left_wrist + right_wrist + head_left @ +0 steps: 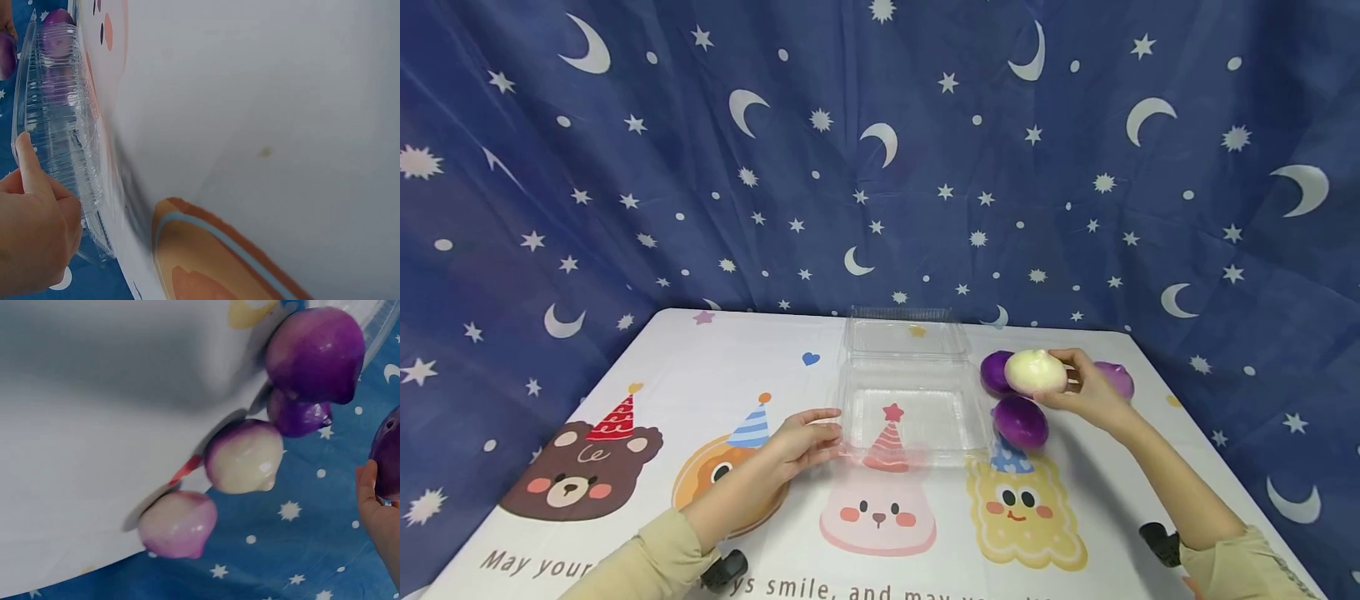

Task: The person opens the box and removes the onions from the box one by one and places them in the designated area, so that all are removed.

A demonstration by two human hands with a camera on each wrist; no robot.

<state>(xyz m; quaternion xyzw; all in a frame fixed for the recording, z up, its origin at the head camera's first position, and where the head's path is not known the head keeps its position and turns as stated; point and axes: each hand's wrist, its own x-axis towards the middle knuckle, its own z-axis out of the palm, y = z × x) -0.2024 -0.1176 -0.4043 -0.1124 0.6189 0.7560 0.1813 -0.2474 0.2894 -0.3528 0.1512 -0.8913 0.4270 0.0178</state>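
Observation:
A clear plastic clamshell box (917, 454) lies with its lid (906, 337) folded back. My left hand (801, 442) is at its left side, fingers extended; in the left wrist view a straight finger (28, 156) touches the box's rim. My right hand (1086, 392) grips a pale onion (1036, 372) with a purple underside, held above the table right of the box. Near it are two dark purple onions, one behind (996, 372) and one in front (1021, 422). A pinkish onion (1116, 379) is partly hidden behind the right hand. The right wrist view also shows a cream-and-purple onion (245, 456).
The white tablecloth (737, 350) carries printed cartoon figures, including a bear (580, 475) at the left. A blue curtain (925, 158) with moons and stars hangs along the table's back edge. Dark straps (1159, 543) show at both wrists.

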